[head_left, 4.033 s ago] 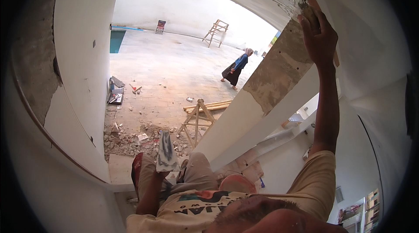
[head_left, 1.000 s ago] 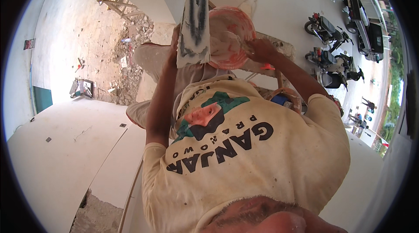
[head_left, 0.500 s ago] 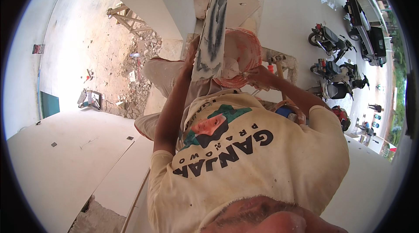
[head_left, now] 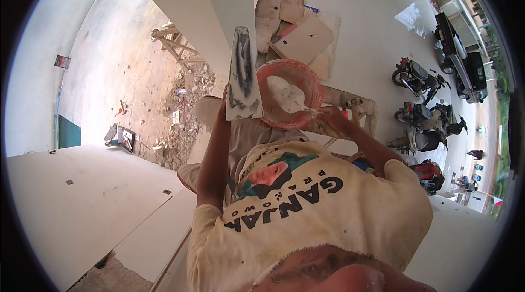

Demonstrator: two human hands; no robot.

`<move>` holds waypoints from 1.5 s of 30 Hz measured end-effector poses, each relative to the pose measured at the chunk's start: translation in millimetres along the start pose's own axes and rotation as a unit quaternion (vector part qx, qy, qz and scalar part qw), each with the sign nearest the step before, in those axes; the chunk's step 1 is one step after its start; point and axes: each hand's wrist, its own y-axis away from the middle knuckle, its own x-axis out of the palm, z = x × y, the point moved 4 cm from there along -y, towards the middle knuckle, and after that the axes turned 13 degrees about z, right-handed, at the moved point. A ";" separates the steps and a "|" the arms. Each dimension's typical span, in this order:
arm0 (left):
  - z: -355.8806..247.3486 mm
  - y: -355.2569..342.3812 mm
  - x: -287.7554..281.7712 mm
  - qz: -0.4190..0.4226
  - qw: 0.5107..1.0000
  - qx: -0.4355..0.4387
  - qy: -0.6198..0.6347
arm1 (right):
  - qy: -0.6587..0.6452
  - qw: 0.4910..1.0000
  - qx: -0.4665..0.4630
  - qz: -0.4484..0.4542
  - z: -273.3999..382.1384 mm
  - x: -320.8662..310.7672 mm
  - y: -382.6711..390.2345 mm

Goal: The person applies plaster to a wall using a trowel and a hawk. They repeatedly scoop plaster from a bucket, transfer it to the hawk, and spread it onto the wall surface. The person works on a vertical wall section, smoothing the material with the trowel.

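Observation:
My left hand (head_left: 225,95) holds up a long plastering trowel (head_left: 244,81), its flat blade smeared white and grey. Most of the fingers are hidden behind the blade. Just right of it is a red bucket (head_left: 319,87) with pale smears inside. My right hand (head_left: 325,117), at the bucket's near right rim, is closed on the handle of a small trowel. White plaster (head_left: 285,94) covers the small trowel's blade, which reaches over the bucket's mouth.
A wooden scaffold plank (head_left: 333,95) lies by the bucket. Left and below are rubble (head_left: 188,97) and a wooden trestle (head_left: 172,43). A white wall edge (head_left: 238,2) stands ahead. Loose boards (head_left: 306,37) lie beyond the bucket; parked motorcycles (head_left: 416,78) stand to the right.
In the picture the long trowel has shifted left and down, away from the bucket's mouth. My right hand has moved slightly down, and the plaster-covered small trowel now shows plainly over the bucket.

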 end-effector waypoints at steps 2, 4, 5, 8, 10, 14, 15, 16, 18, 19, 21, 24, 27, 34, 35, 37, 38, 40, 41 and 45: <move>1.2 9.2 -10.1 -0.019 1.000 -0.006 0.020 | 0.008 1.000 -0.015 -0.013 3.5 0.9 5.4; 4.6 20.1 -19.2 -0.043 0.998 -0.012 0.039 | 0.031 0.999 -0.031 -0.014 10.9 1.6 10.8; 7.8 26.6 -22.8 -0.055 0.997 -0.016 0.047 | 0.042 0.998 -0.037 -0.013 13.5 2.3 15.3; 12.5 40.6 -32.9 -0.088 0.993 -0.020 0.077 | 0.027 0.998 -0.053 -0.011 23.8 6.7 25.1; 18.1 42.4 -37.4 -0.105 0.990 -0.028 0.093 | 0.028 0.997 -0.063 -0.018 26.7 7.9 25.6; 39.8 33.7 -37.4 -0.138 0.977 -0.077 0.141 | -0.005 0.994 -0.106 -0.032 56.5 28.4 40.5; 46.8 31.1 -35.7 -0.151 0.972 -0.094 0.152 | 0.001 0.993 -0.108 -0.039 59.2 32.8 42.0; 55.9 25.2 -33.9 -0.159 0.967 -0.110 0.164 | 0.008 0.993 -0.112 -0.048 63.0 35.2 42.7; 70.3 18.1 -25.7 -0.127 0.978 -0.062 0.156 | 0.050 0.988 -0.132 -0.055 77.1 41.6 44.4; 76.7 14.8 -18.4 -0.105 0.983 -0.026 0.149 | 0.084 0.985 -0.144 -0.054 84.7 46.5 44.9; 56.1 4.7 17.7 -0.013 0.973 -0.018 0.230 | 0.207 0.953 -0.195 -0.108 92.0 53.8 45.3; 69.2 10.3 18.1 0.016 0.968 0.003 0.251 | 0.373 0.874 -0.258 -0.172 94.2 76.7 40.6; 91.8 14.7 12.0 -0.013 0.960 -0.004 0.279 | 0.371 0.878 -0.258 -0.157 77.1 93.5 32.1; 37.6 19.5 64.0 -0.016 0.839 0.107 -0.533 | 0.362 0.874 -0.266 -0.184 18.8 108.0 -2.9; 17.2 17.1 83.9 -0.004 0.742 0.124 -0.659 | 0.364 0.869 -0.277 -0.187 12.4 106.5 -8.0; -12.8 13.9 95.3 0.010 0.752 0.132 -0.645 | 0.364 0.867 -0.281 -0.190 13.2 106.1 -9.0; -23.2 15.7 94.8 0.008 0.749 0.129 -0.650 | 0.363 0.870 -0.276 -0.187 15.0 108.0 -4.9; -32.9 8.3 99.4 0.010 0.733 0.128 -0.668 | 0.349 0.857 -0.323 -0.197 6.8 102.9 -6.6; -37.9 5.3 101.1 0.011 0.725 0.130 -0.676 | 0.348 0.849 -0.348 -0.190 5.6 101.9 -9.4; -42.1 -5.1 107.8 0.017 0.698 0.132 -0.704 | 0.358 0.842 -0.338 -0.218 -3.6 93.4 -2.8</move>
